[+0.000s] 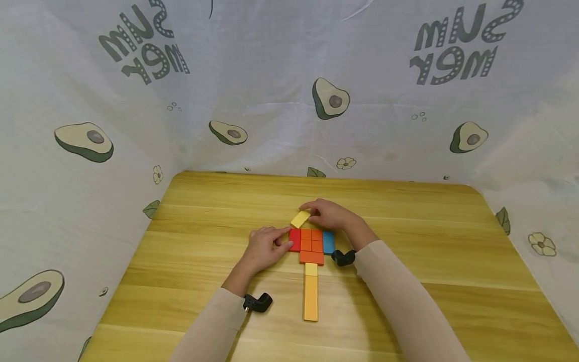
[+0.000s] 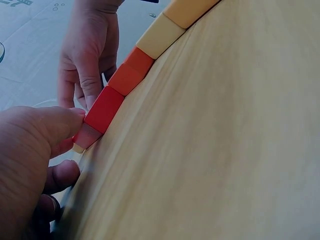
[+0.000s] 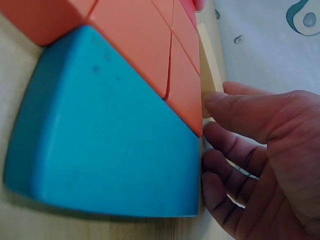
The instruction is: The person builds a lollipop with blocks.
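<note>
My right hand [image 1: 332, 215] pinches a pale yellow block [image 1: 300, 219] between thumb and fingers, at the far edge of a flat group of coloured blocks. That block lies at a slant, its near end close to the red block [image 1: 295, 240]. My left hand [image 1: 263, 247] holds the red block at the group's left side, thumb and index finger on its edges. Right of it sit several small orange blocks [image 1: 311, 240], with a blue block [image 1: 328, 243] on their right. In the right wrist view the thumb [image 3: 240, 112] presses the yellow block's side.
Below the small blocks lies a wider orange block [image 1: 311, 258], then a small cream block [image 1: 311, 269] and a long light-orange block [image 1: 310, 297] in line toward me. The wooden table [image 1: 203, 201] meets a white cloth with avocado prints [image 1: 280, 75] behind and at both sides.
</note>
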Tool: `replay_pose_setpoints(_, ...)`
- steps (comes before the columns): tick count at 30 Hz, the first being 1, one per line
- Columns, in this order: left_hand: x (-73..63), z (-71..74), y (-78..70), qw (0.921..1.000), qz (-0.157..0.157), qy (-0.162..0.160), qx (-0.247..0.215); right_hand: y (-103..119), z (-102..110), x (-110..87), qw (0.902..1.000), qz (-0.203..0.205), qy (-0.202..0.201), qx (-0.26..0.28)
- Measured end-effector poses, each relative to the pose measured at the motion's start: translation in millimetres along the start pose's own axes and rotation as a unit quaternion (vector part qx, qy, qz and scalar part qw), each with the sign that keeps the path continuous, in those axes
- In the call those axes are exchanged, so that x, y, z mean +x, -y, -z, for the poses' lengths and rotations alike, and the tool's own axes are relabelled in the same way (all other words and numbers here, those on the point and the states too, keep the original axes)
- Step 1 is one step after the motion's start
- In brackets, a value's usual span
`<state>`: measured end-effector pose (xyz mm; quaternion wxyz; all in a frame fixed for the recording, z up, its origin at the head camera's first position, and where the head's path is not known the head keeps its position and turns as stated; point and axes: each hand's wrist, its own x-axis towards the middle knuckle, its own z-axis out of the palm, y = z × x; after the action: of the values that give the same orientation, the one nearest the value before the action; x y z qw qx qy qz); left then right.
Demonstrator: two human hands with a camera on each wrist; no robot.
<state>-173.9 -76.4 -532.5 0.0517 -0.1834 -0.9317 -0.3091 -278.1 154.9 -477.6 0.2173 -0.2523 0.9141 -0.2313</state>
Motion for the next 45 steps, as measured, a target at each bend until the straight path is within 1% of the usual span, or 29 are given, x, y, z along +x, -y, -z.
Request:
replay_pose_setpoints(5,-0.2,0.3,-0.6,1.0000,-0.002,0.001,-0.001,-3.0,-1.7,-1.7,0.9998,0.007,-0.016,0.001)
replay_pose_setpoints(9,-0.5,0.2,-0.7,1.0000,0.000,0.001,-0.001,-4.4,-2.8,-3.9,0.9997,0.006,-0.022,-0.002)
replay_pose_setpoints(15,-0.2,0.3,-0.3,0.9999,0.006,0.010,-0.001,-6.4,0.1,-14.1,0.9996,0.006,-0.027,-0.004)
replay_pose_setpoints(19,-0.1,0.2,-0.8,0.9999,0.007,0.014,-0.003,-10.4,4.5,-24.3,0.9997,-0.014,-0.016,0.015)
replay_pose_setpoints(22,-0.4,0.4,-1.6,1.0000,0.003,0.008,-0.005,-14.1,6.7,-30.3,0.9989,-0.030,-0.008,0.036)
replay_pose_setpoints(25,-1.1,0.6,-2.2,1.0000,0.001,0.003,-0.005,-18.2,5.7,-32.7,0.9982,-0.032,-0.009,0.050)
replay_pose_setpoints(28,-1.3,-0.2,-2.2,1.0000,-0.001,0.001,-0.006,-22.0,2.5,-33.1,0.9981,-0.023,-0.012,0.055)
replay_pose_setpoints(35,0.3,-2.3,-0.3,0.9998,0.010,0.018,-0.005,-21.7,-1.7,-31.9,0.9979,-0.011,-0.019,0.061)
replay_pose_setpoints(45,0.2,-1.8,-0.3,0.9997,0.011,0.019,-0.006,-19.2,-6.3,-26.3,0.9986,0.011,-0.035,0.037)
